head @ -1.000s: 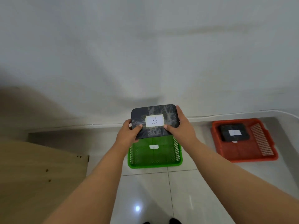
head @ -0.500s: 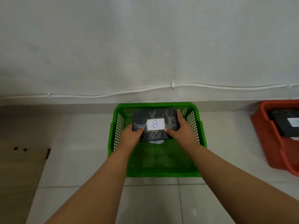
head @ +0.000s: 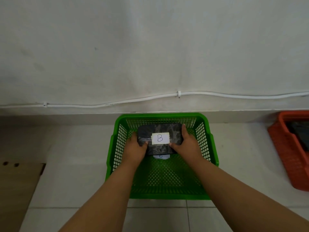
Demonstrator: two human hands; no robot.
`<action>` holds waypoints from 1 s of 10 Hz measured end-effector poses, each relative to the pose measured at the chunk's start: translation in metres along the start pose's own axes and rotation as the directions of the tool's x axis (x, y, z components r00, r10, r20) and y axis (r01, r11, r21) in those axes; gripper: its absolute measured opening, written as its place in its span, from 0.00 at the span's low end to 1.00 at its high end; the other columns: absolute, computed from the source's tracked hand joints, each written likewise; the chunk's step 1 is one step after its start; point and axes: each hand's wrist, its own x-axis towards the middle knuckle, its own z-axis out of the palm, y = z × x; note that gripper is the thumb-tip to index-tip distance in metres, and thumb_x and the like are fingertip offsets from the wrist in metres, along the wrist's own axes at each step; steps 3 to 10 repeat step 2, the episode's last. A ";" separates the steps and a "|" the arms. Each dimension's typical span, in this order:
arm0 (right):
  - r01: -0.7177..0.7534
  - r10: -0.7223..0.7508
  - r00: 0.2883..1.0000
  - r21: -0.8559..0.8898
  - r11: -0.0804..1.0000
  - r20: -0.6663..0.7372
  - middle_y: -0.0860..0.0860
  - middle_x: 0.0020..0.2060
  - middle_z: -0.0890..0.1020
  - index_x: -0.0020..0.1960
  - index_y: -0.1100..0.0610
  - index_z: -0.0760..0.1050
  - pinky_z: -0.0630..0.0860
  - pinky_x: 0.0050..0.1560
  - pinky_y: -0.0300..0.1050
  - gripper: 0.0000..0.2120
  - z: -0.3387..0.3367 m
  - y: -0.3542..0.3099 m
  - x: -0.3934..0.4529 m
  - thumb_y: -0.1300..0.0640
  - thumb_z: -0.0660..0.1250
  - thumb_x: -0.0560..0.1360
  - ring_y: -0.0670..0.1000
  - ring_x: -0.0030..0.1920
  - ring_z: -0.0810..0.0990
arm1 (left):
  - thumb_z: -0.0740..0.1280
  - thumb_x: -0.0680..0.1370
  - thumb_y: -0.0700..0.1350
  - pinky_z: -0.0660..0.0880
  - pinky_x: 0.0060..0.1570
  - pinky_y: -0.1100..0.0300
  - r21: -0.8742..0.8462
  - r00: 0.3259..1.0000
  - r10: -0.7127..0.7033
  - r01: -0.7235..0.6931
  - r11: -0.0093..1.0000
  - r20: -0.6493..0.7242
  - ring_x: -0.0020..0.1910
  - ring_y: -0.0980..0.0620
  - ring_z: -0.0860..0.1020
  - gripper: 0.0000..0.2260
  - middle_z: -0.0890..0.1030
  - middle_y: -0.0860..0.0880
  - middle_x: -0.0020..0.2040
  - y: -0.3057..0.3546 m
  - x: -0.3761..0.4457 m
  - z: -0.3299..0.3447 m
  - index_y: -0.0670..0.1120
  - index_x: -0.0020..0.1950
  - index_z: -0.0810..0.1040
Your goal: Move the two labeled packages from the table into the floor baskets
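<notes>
A black wrapped package [head: 173, 129] with a white label reading B is inside the green floor basket [head: 205, 129], toward its far side. My left hand [head: 136, 148] grips its left end and my right hand [head: 185, 144] grips its right end. A white B tag [head: 161, 156] on the basket's bottom peeks out just under the package's near edge. At the right edge of the head view stands the red basket [head: 284, 151] with another dark package [head: 301, 134] inside, only partly visible.
The baskets stand on white floor tiles against a white wall with a cable [head: 117, 102] running along it. A wooden table corner [head: 18, 186] is at the lower left.
Both hands have lowered the B package from above the green basket down into it, and the view has moved closer to the basket.
</notes>
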 end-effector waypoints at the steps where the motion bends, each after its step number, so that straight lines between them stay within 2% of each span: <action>1: 0.054 -0.053 0.999 -0.106 0.993 0.013 0.58 0.73 0.65 0.79 0.52 0.48 0.68 0.70 0.53 0.43 -0.016 -0.016 -0.007 0.48 0.70 0.73 0.59 0.71 0.66 | 0.62 0.80 0.47 0.63 0.70 0.50 0.104 0.999 0.042 -0.042 0.994 -0.003 0.72 0.40 0.65 0.28 0.63 0.38 0.74 0.012 -0.004 -0.015 0.42 0.77 0.57; 2: 0.157 -0.167 0.986 -0.298 0.942 -0.008 0.53 0.78 0.58 0.78 0.53 0.50 0.59 0.76 0.54 0.39 -0.043 -0.039 -0.022 0.48 0.67 0.75 0.55 0.77 0.57 | 0.63 0.79 0.47 0.60 0.73 0.50 0.260 0.986 0.164 -0.154 0.953 -0.014 0.75 0.43 0.60 0.30 0.58 0.42 0.78 0.028 -0.015 -0.039 0.42 0.78 0.55; 10: 0.157 -0.167 0.986 -0.298 0.942 -0.008 0.53 0.78 0.58 0.78 0.53 0.50 0.59 0.76 0.54 0.39 -0.043 -0.039 -0.022 0.48 0.67 0.75 0.55 0.77 0.57 | 0.63 0.79 0.47 0.60 0.73 0.50 0.260 0.986 0.164 -0.154 0.953 -0.014 0.75 0.43 0.60 0.30 0.58 0.42 0.78 0.028 -0.015 -0.039 0.42 0.78 0.55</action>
